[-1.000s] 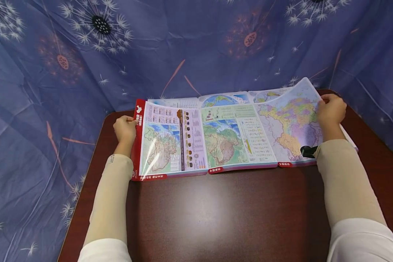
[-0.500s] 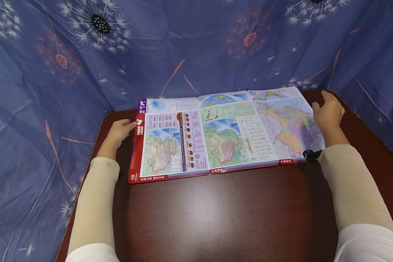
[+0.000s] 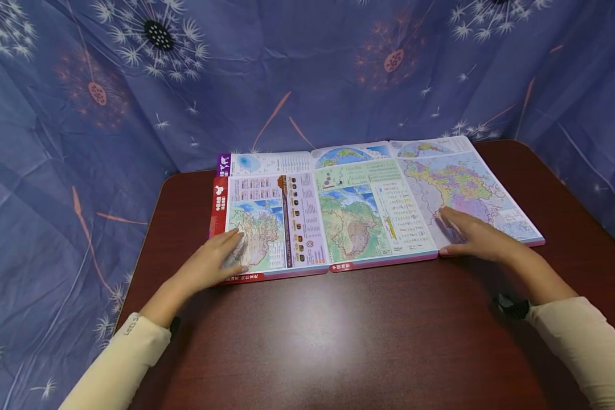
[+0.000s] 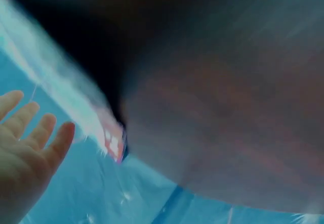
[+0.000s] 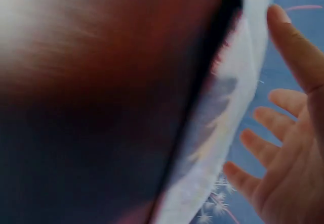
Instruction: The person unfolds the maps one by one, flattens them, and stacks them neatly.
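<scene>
A red-edged folding map [image 3: 353, 228] lies unfolded in three panels near the far side of the table in the head view. Beneath it, a purple-edged map [image 3: 266, 163] shows along the back as a strip. My left hand [image 3: 210, 263] is over the lower left corner of the red-edged map, fingers apart and holding nothing. Over the front of the right panel is my right hand [image 3: 474, 234], its shadow falling on the printed sheet. Both wrist views show relaxed, spread fingers, the left hand [image 4: 28, 158] and the right hand [image 5: 288, 158] each beside the map's edge.
The dark reddish-brown table [image 3: 318, 341] has rounded back corners and a bright reflection in front of the maps. A blue curtain [image 3: 297, 74] with a dandelion print hangs right behind and to the left of it.
The right hand let go of the lifted right panel, which now lies flat. The left hand released the red edge. Both hands then moved nearer and inward over the map's front.
</scene>
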A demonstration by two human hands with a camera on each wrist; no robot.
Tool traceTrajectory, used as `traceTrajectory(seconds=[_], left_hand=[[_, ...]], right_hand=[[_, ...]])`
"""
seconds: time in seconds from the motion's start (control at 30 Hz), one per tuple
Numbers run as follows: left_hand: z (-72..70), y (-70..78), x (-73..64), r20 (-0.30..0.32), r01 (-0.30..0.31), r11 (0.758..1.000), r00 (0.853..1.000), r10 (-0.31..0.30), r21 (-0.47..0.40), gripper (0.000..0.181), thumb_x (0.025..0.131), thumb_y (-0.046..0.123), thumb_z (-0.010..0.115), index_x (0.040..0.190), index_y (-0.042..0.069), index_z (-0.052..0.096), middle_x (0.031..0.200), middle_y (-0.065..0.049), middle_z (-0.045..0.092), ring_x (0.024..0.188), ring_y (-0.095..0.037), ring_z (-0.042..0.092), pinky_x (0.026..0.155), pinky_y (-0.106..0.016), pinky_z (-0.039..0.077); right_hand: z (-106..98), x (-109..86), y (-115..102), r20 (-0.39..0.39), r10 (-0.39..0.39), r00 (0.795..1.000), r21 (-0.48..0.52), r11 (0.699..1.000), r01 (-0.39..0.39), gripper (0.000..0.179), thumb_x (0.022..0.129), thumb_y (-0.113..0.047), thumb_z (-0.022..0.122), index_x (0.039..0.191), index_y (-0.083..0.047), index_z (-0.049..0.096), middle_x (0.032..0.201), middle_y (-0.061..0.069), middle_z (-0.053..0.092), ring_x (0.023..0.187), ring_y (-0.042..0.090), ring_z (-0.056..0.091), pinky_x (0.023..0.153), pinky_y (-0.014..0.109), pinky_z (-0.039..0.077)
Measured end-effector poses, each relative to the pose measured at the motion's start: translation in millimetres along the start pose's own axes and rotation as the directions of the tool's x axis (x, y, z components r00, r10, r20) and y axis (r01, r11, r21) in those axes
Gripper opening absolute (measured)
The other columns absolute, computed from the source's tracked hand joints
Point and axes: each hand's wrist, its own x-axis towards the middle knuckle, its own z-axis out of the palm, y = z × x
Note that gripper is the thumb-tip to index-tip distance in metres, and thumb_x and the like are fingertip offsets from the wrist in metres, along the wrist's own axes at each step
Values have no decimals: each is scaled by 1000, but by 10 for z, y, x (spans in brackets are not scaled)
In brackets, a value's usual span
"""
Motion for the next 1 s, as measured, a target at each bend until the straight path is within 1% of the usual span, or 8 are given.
traceTrajectory(seconds=[0.07, 0.1, 0.17, 0.27, 0.37, 0.6, 0.8, 1.0], left_hand=[[103, 18, -101, 13, -37, 998, 999, 36, 51, 74, 76, 36, 71, 131, -3, 41, 134, -22, 38, 121, -38, 36, 95, -52, 31], [144, 15, -141, 17, -47, 997, 999, 46, 68, 73, 76, 37, 70, 131, -2, 42, 133, -22, 39, 120, -37, 37, 95, -52, 32], [199, 1, -197, 17, -52, 995, 999, 51, 85, 72, 76, 38, 70, 130, -1, 44, 132, -21, 41, 119, -37, 38, 93, -53, 33], [234, -15, -234, 11, -38, 994, 999, 38, 104, 67, 78, 37, 68, 129, 1, 46, 131, -20, 43, 118, -37, 40, 90, -55, 35], [240, -31, -228, 2, -37, 993, 999, 37, 113, 63, 79, 35, 68, 128, 1, 47, 130, -20, 44, 117, -38, 41, 89, -55, 36], [215, -108, -106, 33, -11, 995, 999, 7, 95, 65, 80, 36, 66, 130, 1, 45, 132, -20, 42, 119, -38, 38, 91, -55, 34], [186, -198, 55, 56, 9, 997, 998, -13, 71, 66, 81, 36, 65, 132, 2, 43, 135, -20, 39, 122, -37, 35, 94, -55, 31], [145, -285, 221, 72, 27, 999, 997, -30, 42, 65, 82, 34, 64, 133, 1, 41, 136, -20, 37, 123, -38, 33, 96, -55, 28]], right_hand=[[95, -62, 34, 31, 3, 1000, -4, 1000, -3, 92, 72, -32, 75, 136, 11, 24, 137, 35, 21, 125, 49, 18, 97, 59, 18], [129, -89, 41, 46, 25, 999, 3, 1000, -26, 92, 72, -33, 75, 136, 11, 25, 138, 34, 20, 125, 49, 17, 96, 60, 18], [190, -113, 72, 55, 43, 998, -12, 999, -42, 89, 73, -34, 73, 135, 11, 27, 137, 34, 21, 125, 49, 19, 96, 60, 20], [239, -112, 88, 51, 53, 997, -42, 998, -51, 84, 76, -36, 70, 134, 10, 31, 136, 34, 23, 123, 49, 21, 94, 60, 22], [253, -98, 80, 38, 52, 998, -66, 997, -49, 80, 77, -37, 69, 132, 9, 34, 136, 33, 25, 122, 49, 23, 92, 61, 23], [212, 15, 112, 54, 91, 994, -76, 993, -86, 83, 77, -41, 68, 134, 8, 32, 138, 33, 22, 124, 49, 21, 94, 61, 22], [154, 171, 165, 67, 93, 993, -54, 995, -89, 83, 77, -38, 68, 133, 10, 31, 137, 34, 20, 124, 49, 19, 95, 61, 20], [74, 326, 183, 80, 121, 989, -24, 993, -119, 83, 78, -37, 68, 134, 9, 30, 138, 34, 18, 126, 48, 16, 97, 60, 18]])
